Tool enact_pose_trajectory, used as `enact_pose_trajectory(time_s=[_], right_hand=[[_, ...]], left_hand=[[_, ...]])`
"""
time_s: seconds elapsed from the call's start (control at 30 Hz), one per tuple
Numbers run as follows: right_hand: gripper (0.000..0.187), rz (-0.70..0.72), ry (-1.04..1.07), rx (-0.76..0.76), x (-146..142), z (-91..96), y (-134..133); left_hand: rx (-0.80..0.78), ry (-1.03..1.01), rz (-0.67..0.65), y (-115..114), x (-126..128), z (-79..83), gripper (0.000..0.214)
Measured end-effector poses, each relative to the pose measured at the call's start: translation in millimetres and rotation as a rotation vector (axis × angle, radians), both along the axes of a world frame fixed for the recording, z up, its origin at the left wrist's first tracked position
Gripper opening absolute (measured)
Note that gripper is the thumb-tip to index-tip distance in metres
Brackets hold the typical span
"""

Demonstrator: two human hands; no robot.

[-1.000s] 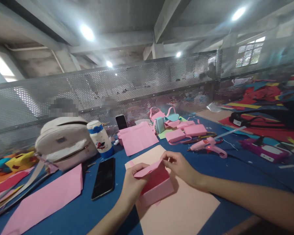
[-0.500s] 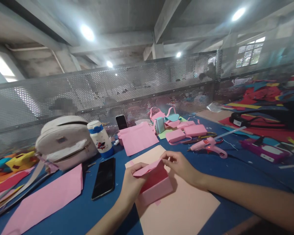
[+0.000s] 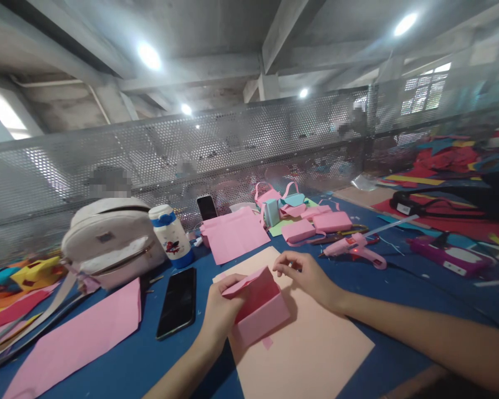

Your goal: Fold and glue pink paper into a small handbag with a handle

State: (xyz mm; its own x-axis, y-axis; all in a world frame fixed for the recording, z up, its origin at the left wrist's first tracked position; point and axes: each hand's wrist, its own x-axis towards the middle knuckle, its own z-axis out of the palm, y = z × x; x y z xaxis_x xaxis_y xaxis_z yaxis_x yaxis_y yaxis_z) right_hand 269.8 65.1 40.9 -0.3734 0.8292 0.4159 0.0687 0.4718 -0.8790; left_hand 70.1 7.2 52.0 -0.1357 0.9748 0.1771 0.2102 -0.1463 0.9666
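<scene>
A small pink paper box (image 3: 263, 320) with a raised flap sits over the peach sheet (image 3: 316, 354) in front of me, its darker pink inside facing up. My left hand (image 3: 224, 305) grips the box at its left side, thumb over the flap and the other fingers partly hidden. Just right of the flap, my right hand (image 3: 305, 274) hovers with loosely curled fingers, apart from the paper and holding nothing I can see. A small pink scrap (image 3: 268, 343) lies at the front of the box.
A pink glue gun (image 3: 353, 249) with a lit red light lies to the right, its cord trailing. Small finished paper bags (image 3: 297, 231) stand behind. On the left are a black phone (image 3: 177, 303), a bottle (image 3: 172, 238), a pale backpack (image 3: 112, 241) and pink sheets (image 3: 87, 338).
My right hand has let go of the flap's upper edge and drawn slightly away to the right. The box, still in my left hand, has shifted a little left and its flap leans differently.
</scene>
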Motion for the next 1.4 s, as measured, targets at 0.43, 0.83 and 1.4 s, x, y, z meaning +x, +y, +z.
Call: enact_pose_trajectory(time_s=[0.43,0.83,1.4], right_hand=[[0.016,0.010,0.010,-0.039,-1.5,0.9,0.4],[0.023,0.096,0.154,-0.103,-1.7,-1.9,3.2],[0.038,0.140,0.127,-0.202,-0.9,-0.7,-3.1]], left_hand=[[0.003,-0.010,0.020,2.1,-0.1,-0.9,0.019],[0.021,-0.003,0.029,2.4,0.4,-1.4,0.020],[0.002,0.004,0.030,-1.7,2.1,3.9,0.018]])
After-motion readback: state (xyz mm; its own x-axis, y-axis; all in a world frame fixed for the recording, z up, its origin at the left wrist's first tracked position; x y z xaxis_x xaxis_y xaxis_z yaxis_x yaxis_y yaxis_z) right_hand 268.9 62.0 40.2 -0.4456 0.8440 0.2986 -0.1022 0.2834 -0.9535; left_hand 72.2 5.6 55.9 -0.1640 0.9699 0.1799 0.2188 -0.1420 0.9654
